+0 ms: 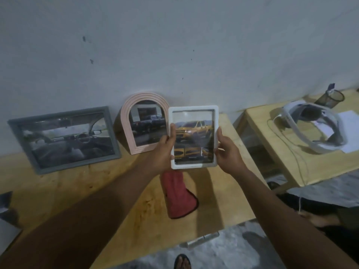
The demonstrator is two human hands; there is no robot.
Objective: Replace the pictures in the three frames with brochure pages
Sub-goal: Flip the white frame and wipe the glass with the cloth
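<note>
Near the table's (58, 193) front edge lies a red cloth (179, 199); above it the left hand (164, 147) and right hand (226, 150) clasp the side rails of the white frame (193, 108), lifted upright over the table's right half, a yellow-truck page behind its glazing. To finish well, I would lower it squarely, base first, and lean it back beside the pink frame (126, 113). That arched frame and the grey frame (114, 133), along the back edge against the wall (174, 45), each hold a car page.
</note>
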